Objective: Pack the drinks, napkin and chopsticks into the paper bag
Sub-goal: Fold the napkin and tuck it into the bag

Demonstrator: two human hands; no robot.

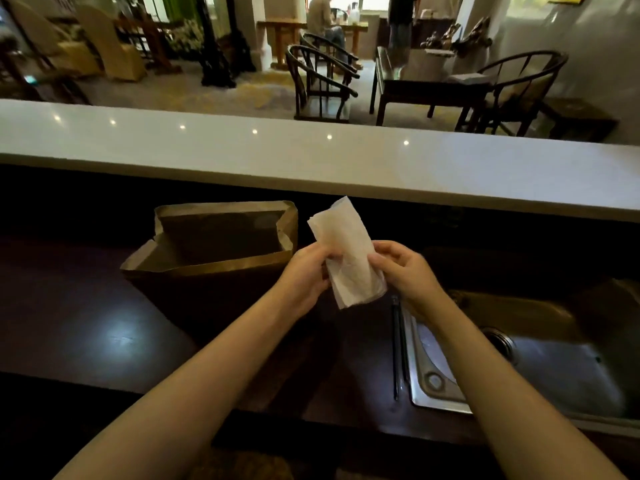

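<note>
Here both hands, left (306, 271) and right (403, 271), pinch the napkin (349, 254) closed-fingered beside the open bag (214, 268), apparently folding it small enough to drop in.

Thin white paper, that napkin (348, 252), soft and creased, nearly translucent where light comes through. The paper bag (214, 258) on the left is matt brown kraft, its folded rim slightly crumpled. Under it, the dark counter (86, 323) is polished and glossy, throwing back a pale glare (wood or laminate, hard to tell). Near right, the sink (554, 368) is brushed stainless steel with a dull sheen. The chopsticks (396, 348) look smooth and black. Far across, the pale ledge (311, 157) is smooth and reflective, dotted with lamp highlights.
</note>
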